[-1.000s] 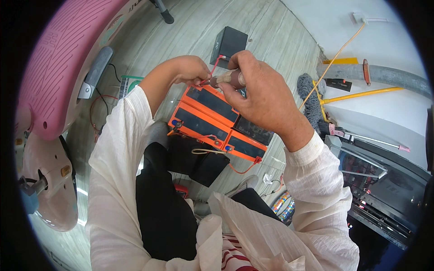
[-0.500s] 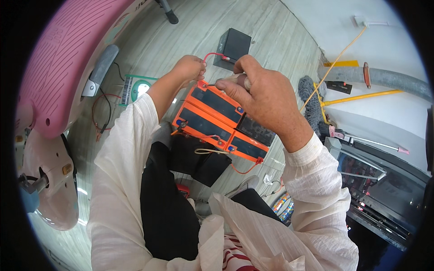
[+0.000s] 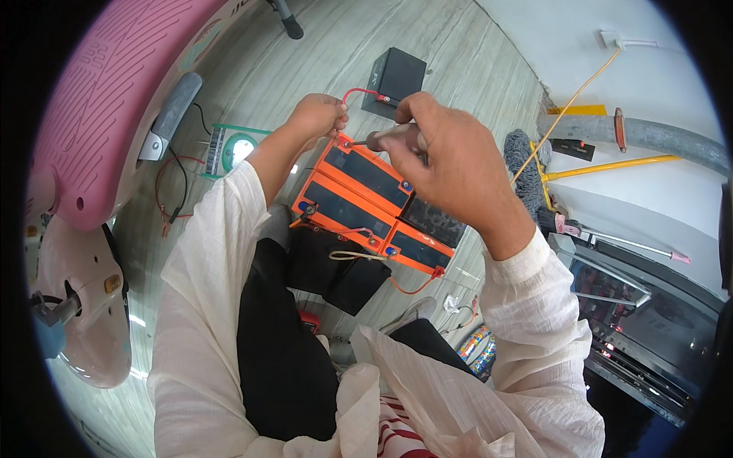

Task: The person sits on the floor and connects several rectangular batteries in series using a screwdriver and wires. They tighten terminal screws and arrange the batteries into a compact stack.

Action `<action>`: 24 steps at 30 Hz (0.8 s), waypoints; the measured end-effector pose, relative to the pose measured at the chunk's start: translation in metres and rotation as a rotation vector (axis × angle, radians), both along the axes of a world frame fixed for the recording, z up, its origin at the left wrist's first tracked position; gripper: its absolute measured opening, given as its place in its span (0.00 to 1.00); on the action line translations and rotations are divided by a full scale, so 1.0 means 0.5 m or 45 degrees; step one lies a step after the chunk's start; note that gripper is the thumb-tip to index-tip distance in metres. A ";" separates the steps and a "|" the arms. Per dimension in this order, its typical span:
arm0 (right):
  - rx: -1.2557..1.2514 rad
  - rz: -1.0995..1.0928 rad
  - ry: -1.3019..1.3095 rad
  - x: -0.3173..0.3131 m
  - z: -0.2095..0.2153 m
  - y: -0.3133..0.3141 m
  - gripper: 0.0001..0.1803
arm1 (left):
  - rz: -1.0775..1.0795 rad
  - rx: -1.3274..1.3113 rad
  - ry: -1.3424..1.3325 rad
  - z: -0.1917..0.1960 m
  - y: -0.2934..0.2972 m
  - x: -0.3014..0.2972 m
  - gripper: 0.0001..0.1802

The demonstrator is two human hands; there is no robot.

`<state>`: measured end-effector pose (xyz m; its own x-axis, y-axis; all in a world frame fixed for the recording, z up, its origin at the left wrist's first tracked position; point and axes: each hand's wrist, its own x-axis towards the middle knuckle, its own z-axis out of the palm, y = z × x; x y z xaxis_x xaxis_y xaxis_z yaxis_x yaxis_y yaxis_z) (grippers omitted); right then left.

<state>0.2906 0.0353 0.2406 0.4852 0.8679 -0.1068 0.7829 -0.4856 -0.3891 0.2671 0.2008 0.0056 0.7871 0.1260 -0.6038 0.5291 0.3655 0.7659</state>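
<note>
Several orange-and-black batteries [image 3: 365,200] lie side by side on the floor in front of my knees. My right hand [image 3: 439,156] grips a screwdriver [image 3: 388,140] whose tip points at a terminal on the far corner of the top battery. My left hand [image 3: 317,116] pinches the end of a red wire [image 3: 359,93] at that same terminal. The red wire loops up to a separate black battery [image 3: 397,75] lying further away. Thin red and pale wires [image 3: 359,253] link the near terminals.
A pink scooter body [image 3: 99,99] fills the left side, with a grey footpeg [image 3: 172,114] and loose wires beneath it. A green-rimmed meter [image 3: 233,149] lies on the floor by my left arm. A mop [image 3: 527,172] and yellow poles [image 3: 611,164] stand at the right.
Both hands have moved down onto the far corner of the top battery, and the screwdriver tip now sits at the terminal. The view has shifted slightly.
</note>
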 end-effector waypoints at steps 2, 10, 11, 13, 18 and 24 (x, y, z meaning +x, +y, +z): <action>0.126 0.142 -0.124 0.009 -0.010 -0.010 0.16 | -0.020 -0.041 -0.031 0.005 -0.002 -0.002 0.13; 0.016 -0.105 0.095 -0.006 0.002 -0.006 0.16 | -0.144 -0.236 -0.143 0.000 0.012 -0.018 0.14; -0.005 -0.108 0.093 -0.009 0.002 -0.007 0.16 | -0.152 -0.252 -0.153 0.002 0.016 -0.020 0.15; -0.083 -0.151 0.080 -0.012 0.004 -0.005 0.17 | -0.171 -0.265 -0.159 0.005 0.021 -0.022 0.17; -0.052 -0.146 -0.056 -0.011 -0.006 -0.003 0.17 | -0.269 -0.117 -0.103 0.017 0.017 -0.017 0.16; 0.141 -0.145 0.033 -0.015 -0.006 0.000 0.16 | -0.215 0.070 -0.094 -0.007 0.026 -0.017 0.14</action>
<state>0.2831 0.0354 0.2375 0.5796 0.8144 -0.0276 0.7139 -0.5238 -0.4646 0.2588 0.2139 0.0021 0.8418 0.0195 -0.5394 0.5209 0.2323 0.8214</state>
